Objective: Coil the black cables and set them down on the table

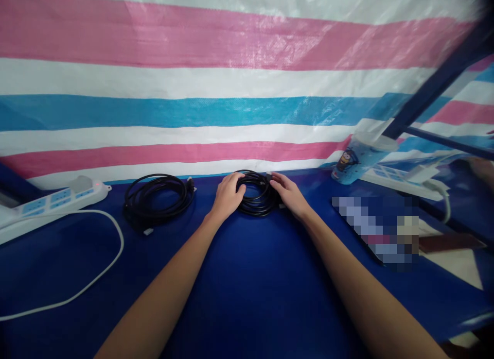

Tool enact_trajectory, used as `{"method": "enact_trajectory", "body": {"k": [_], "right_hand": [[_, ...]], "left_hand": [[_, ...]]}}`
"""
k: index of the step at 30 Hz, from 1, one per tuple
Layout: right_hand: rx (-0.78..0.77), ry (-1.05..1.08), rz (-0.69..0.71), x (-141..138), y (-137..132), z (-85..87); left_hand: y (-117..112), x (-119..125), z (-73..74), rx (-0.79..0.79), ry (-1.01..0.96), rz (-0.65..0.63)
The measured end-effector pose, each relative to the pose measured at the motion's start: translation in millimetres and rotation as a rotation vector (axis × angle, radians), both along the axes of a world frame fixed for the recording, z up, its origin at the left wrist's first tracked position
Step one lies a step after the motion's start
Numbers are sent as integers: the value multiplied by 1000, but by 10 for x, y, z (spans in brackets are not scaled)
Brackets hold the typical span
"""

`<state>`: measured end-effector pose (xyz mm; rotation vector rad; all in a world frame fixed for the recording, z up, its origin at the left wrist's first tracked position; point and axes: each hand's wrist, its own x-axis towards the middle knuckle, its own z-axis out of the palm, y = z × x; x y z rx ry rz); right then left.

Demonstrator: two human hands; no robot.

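A coiled black cable (257,210) lies on the blue table (258,287) at the foot of the striped sheet. My left hand (228,193) grips the coil's left side, thumb on the inner edge and fingers over the outside. On the right side, my right hand (288,193) holds the coil near a dark plug end with a pale tip. Parts of the cable are hidden behind both hands. A second coiled black cable (158,210) rests to the left, apart from my left hand, with silvery connector ends showing.
A white power strip (57,202) with a white cord (122,240) lies at the left. To the right stand a light blue cup (360,158) and another power strip (405,181), with a blurred-out flat device (370,227) in front. The striped sheet (216,112) hangs behind the table.
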<state>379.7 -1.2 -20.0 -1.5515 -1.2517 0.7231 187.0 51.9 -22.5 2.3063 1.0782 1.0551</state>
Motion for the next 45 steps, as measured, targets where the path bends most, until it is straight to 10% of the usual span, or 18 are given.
{"method": "enact_trajectory", "body": {"k": [12, 18, 26, 45], "right_hand": [[101, -261, -299, 106, 33, -26], [216, -511, -350, 57, -37, 50], [257, -927, 158, -516, -220, 182], [9, -1254, 239, -740, -338, 129]], "left_hand": [[-348, 66, 71, 126, 329, -132], [-210, -524, 330, 155, 378, 166], [-471, -1808, 168, 73, 610, 375], [-546, -1963, 259, 69, 569, 309]]}}
